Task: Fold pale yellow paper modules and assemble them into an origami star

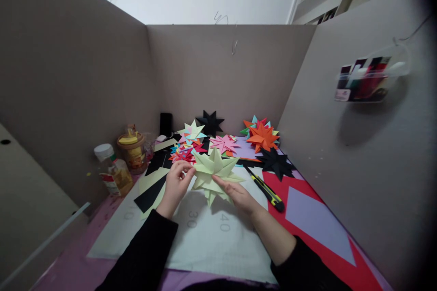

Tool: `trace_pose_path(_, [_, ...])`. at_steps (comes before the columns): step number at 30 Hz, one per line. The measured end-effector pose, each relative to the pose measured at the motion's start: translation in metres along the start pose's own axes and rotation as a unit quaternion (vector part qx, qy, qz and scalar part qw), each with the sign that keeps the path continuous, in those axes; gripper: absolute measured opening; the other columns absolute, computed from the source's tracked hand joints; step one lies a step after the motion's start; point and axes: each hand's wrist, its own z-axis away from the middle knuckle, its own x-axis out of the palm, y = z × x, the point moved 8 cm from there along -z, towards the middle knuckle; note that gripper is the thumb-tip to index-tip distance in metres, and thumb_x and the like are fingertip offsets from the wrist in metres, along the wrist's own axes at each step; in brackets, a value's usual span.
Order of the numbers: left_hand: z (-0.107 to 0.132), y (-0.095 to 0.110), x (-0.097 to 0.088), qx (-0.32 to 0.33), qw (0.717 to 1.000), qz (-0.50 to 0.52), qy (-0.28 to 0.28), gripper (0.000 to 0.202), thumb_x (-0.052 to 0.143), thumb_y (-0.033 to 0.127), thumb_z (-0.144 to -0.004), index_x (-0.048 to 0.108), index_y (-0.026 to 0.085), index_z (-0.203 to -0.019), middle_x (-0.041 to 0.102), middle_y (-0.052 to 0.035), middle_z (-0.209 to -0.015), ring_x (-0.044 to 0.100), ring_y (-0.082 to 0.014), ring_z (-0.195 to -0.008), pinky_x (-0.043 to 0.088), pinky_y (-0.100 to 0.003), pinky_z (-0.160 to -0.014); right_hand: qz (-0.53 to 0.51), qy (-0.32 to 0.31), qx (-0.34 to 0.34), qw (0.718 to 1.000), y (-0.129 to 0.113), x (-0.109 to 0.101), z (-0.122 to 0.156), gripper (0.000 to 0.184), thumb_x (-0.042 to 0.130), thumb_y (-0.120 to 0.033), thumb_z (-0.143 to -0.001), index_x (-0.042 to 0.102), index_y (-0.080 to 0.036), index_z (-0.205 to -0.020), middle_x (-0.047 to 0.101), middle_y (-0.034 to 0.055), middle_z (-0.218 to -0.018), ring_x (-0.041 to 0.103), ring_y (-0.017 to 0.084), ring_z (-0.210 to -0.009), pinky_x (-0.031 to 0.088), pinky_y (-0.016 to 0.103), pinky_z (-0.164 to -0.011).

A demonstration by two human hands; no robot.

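A pale green folded paper star [216,168] with many points is held up over the white mat [205,245]. My left hand [178,183] pinches a tip at its left side between thumb and fingers. On the star's front right lies my right hand [235,192], with its fingers stretched together along the folds and the thumb partly hidden; it seems to steady the star. Right of the star, a yellow and black box cutter [266,189] rests on the mat's edge and red paper. Strips of pale green and black paper [150,196] lie left of my left hand.
Several colourful paper stars [223,144] stand behind, with an orange star [262,136] and a black star [276,163] at right. A bottle [114,170] and a yellow-lidded cup [132,150] stand at left. Lilac paper [317,220] lies on red paper [362,254]. Grey panels surround the desk.
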Motion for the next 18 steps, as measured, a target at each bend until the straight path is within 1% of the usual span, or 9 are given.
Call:
trace_pose_path(4, [0.001,-0.005,0.002,-0.042,0.998,0.046,-0.017,0.016,0.058,0.031,-0.082,0.063,0.017,-0.074,0.06,-0.0053,-0.087,0.058,-0.0164,-0.082,0.046,-0.024,-0.063,0.003,-0.004,-0.008,1.0,-0.002,0.0,-0.001,0.055,0.042,-0.061,-0.085,0.052,-0.027,-0.127,0.046,0.0041,-0.139,0.038,0.024,-0.131,0.022,0.045,-0.112])
trace_pose_path(6, [0.0,-0.009,0.003,-0.063,0.996,0.06,-0.026,0.014,0.061,0.031,-0.079,0.064,0.017,-0.076,0.062,-0.0055,-0.088,0.059,-0.0167,-0.082,0.047,-0.025,-0.067,0.005,-0.008,-0.01,1.0,-0.002,-0.001,-0.001,0.055,0.042,-0.061,-0.086,0.052,-0.026,-0.127,0.046,0.0042,-0.139,0.038,0.024,-0.131,0.022,0.044,-0.112])
trace_pose_path(8, [-0.001,-0.013,0.003,-0.069,0.995,0.066,-0.036,0.013,0.063,0.03,-0.078,0.065,0.017,-0.079,0.064,-0.0059,-0.089,0.06,-0.0172,-0.083,0.048,-0.027,-0.069,0.004,-0.007,-0.013,1.0,-0.002,-0.002,-0.001,0.054,0.041,-0.06,-0.086,0.051,-0.026,-0.128,0.045,0.004,-0.139,0.039,0.024,-0.131,0.022,0.044,-0.112])
trace_pose_path(10, [-0.004,-0.015,0.004,-0.053,0.996,0.061,-0.049,0.013,0.064,0.029,-0.077,0.067,0.018,-0.083,0.064,-0.0068,-0.091,0.06,-0.0179,-0.085,0.049,-0.027,-0.07,0.004,-0.007,-0.015,1.0,-0.002,-0.002,-0.001,0.053,0.041,-0.059,-0.087,0.051,-0.026,-0.128,0.045,0.0041,-0.139,0.038,0.023,-0.131,0.022,0.044,-0.112])
trace_pose_path(12, [-0.006,-0.014,0.003,-0.02,0.997,0.042,-0.06,0.014,0.064,0.029,-0.078,0.068,0.018,-0.086,0.064,-0.0077,-0.092,0.06,-0.0184,-0.085,0.05,-0.027,-0.069,0.003,-0.006,-0.012,1.0,-0.002,-0.002,0.0,0.053,0.041,-0.059,-0.087,0.052,-0.026,-0.127,0.045,0.0044,-0.139,0.039,0.024,-0.131,0.022,0.044,-0.112])
trace_pose_path(16, [-0.008,-0.006,0.0,0.06,0.994,-0.014,-0.086,0.012,0.061,0.027,-0.08,0.068,0.02,-0.087,0.064,-0.0074,-0.089,0.06,-0.0178,-0.082,0.05,-0.028,-0.068,-0.003,-0.01,-0.006,1.0,0.001,0.0,0.001,0.053,0.042,-0.059,-0.087,0.052,-0.026,-0.127,0.046,0.0044,-0.138,0.039,0.024,-0.13,0.022,0.045,-0.112])
trace_pose_path(18, [-0.009,-0.002,0.0,0.083,0.991,-0.034,-0.104,0.01,0.059,0.026,-0.081,0.067,0.021,-0.086,0.063,-0.0072,-0.089,0.059,-0.0178,-0.082,0.05,-0.029,-0.07,-0.01,-0.011,-0.004,1.0,0.003,0.0,0.001,0.051,0.042,-0.058,-0.088,0.052,-0.026,-0.127,0.046,0.0039,-0.138,0.039,0.024,-0.13,0.022,0.045,-0.112])
